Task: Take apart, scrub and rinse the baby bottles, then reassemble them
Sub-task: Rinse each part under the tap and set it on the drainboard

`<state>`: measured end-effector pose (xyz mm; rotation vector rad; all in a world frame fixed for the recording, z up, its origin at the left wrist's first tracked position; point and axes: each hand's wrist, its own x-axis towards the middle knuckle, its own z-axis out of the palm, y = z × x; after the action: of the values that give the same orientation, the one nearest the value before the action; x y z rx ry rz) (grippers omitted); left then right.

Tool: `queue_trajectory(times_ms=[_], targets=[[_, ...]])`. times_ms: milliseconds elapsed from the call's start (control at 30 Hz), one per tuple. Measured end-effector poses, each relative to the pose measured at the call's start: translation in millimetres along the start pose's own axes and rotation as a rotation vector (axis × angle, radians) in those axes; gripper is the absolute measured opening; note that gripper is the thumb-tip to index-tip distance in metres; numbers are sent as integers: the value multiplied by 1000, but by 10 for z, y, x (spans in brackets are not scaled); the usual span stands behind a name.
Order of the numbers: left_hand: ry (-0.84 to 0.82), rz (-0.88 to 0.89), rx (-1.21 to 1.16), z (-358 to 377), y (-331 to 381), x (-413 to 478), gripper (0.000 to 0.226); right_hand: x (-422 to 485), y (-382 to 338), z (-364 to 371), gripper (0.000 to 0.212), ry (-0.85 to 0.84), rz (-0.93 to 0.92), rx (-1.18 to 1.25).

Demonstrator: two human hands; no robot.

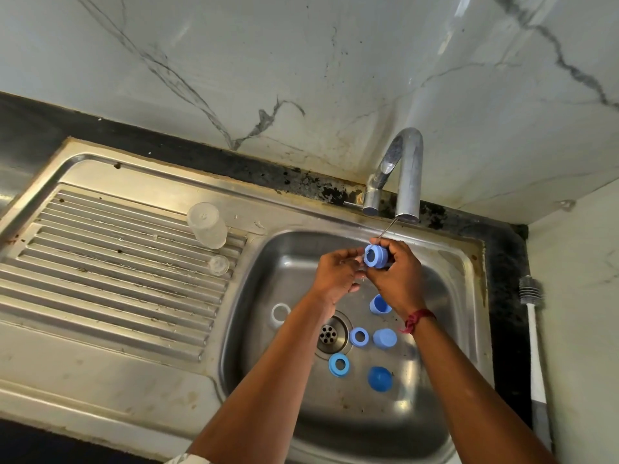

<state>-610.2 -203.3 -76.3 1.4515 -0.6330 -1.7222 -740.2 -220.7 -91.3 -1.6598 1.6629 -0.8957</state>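
Note:
Over the sink basin (445, 296), my right hand (395, 276) grips a blue screw collar (374, 256) under a thin stream from the tap (407, 172). My left hand (335, 274) meets it from the left, its curled fingertips pinching the collar's rim. Loose parts lie on the basin floor: two blue rings (359, 337) (339, 365), a pale blue cap (385, 338), another blue cap (380, 304), a dark blue dome cap (380, 379) and a whitish ring (280, 313). A clear bottle (207, 226) and a clear teat (219, 265) stand on the drainboard.
The drain (331, 334) sits in the middle of the basin floor, among the parts. A white-handled bottle brush (532, 329) lies on the dark counter strip right of the sink. The ribbed drainboard (117, 262) stretches to the left. A marble wall rises behind.

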Motion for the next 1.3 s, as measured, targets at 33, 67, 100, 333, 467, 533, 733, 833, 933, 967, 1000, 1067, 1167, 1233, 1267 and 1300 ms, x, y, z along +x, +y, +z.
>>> queue_trajectory(times_ms=[33, 67, 100, 333, 467, 533, 733, 833, 933, 967, 1000, 1067, 1167, 1233, 1267, 1300], targets=[[-3, 5, -6, 1, 1, -4, 18, 1, 1, 2, 43, 2, -1, 3], [-3, 10, -7, 0, 1, -5, 17, 1, -6, -1, 43, 5, -1, 7], [0, 11, -2, -4, 2, -10, 17, 1, -14, -7, 43, 5, -8, 12], [73, 18, -32, -62, -59, -38, 12, -15, -35, 4, 48, -119, 72, 203], [98, 24, -45, -83, -90, -63, 9, -75, -10, 13, 50, -161, 135, 290], [100, 15, -50, -89, -100, -75, 11, -107, 3, 8, 49, -174, 138, 290], [61, -19, -20, -110, -105, -123, 12, -141, -15, -32, 31, -221, 232, 512], [58, -17, -18, -106, -91, -125, 14, -123, -60, -32, 22, -244, 328, 571], [72, -1, -3, -106, -76, -115, 13, -89, -132, -32, 21, -260, 383, 595], [75, 6, -7, -108, -72, -116, 13, -76, -156, -33, 22, -260, 387, 588], [81, 12, -15, -109, -67, -118, 13, -65, -181, -33, 23, -257, 389, 577], [111, 24, -34, -124, -57, -114, 11, -40, -223, -26, 32, -247, 395, 554], [163, 36, -68, -171, -53, -118, 6, -15, -273, -21, 38, -237, 417, 582], [172, 42, -98, -202, -60, -125, 5, -4, -278, -25, 28, -221, 410, 620], [175, 44, -113, -220, -56, -141, 5, -4, -283, -25, 27, -202, 386, 607], [179, 45, -125, -236, -56, -157, 4, -10, -269, -18, 32, -176, 359, 567]])
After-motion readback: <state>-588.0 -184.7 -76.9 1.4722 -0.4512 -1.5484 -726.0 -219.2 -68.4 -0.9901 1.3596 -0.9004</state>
